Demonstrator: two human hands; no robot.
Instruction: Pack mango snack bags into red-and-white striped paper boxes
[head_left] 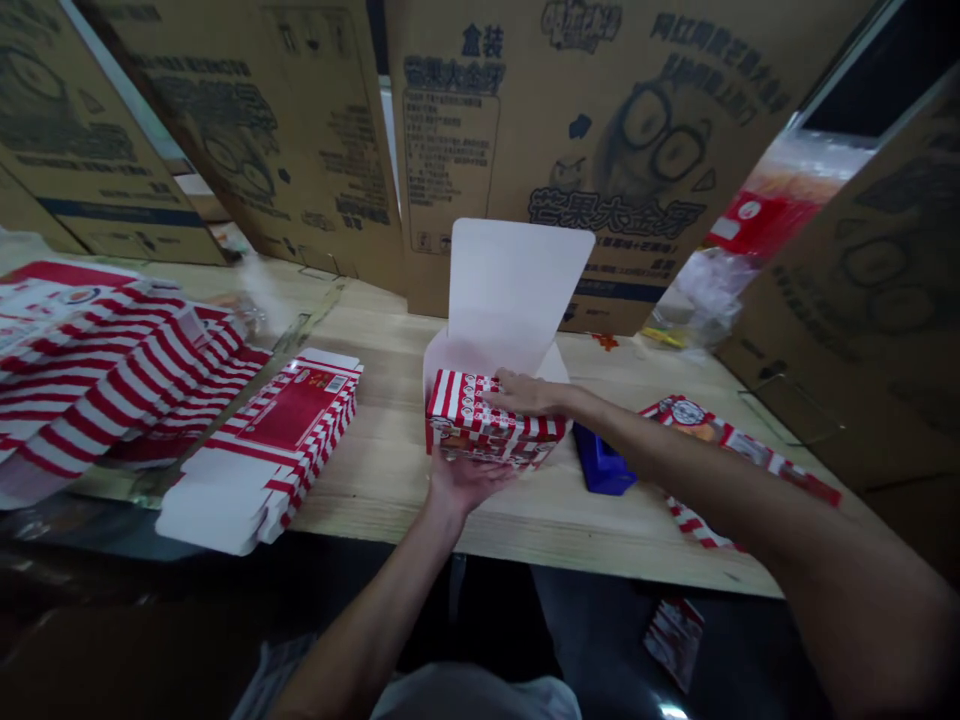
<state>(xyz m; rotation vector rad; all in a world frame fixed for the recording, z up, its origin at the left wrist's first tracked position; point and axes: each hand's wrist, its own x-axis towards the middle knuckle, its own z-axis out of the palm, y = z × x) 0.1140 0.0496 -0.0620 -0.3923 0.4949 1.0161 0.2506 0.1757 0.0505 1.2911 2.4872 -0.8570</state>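
The red-and-white striped cardboard box (499,430) was on or just above the pale wooden table (390,400), I could not tell which, with a tall, printed brown cardboard carton (585,130) standing behind it. From where I stood, the likeliest trouble was a shove backward, which could have pressed the box's upright, plain white flap (517,290) against the carton and creased it. Uneven pressure from above might have dented or tipped the box, and a sideways slip might have knocked the dark blue object (600,465) just to its right. The box sat between both hands. The right hand (529,395) lay over the top, its fingers stretched out and pinching nothing. The left hand (469,482) cupped the lower front, fingers touching it; how tightly they had closed, I could not tell.
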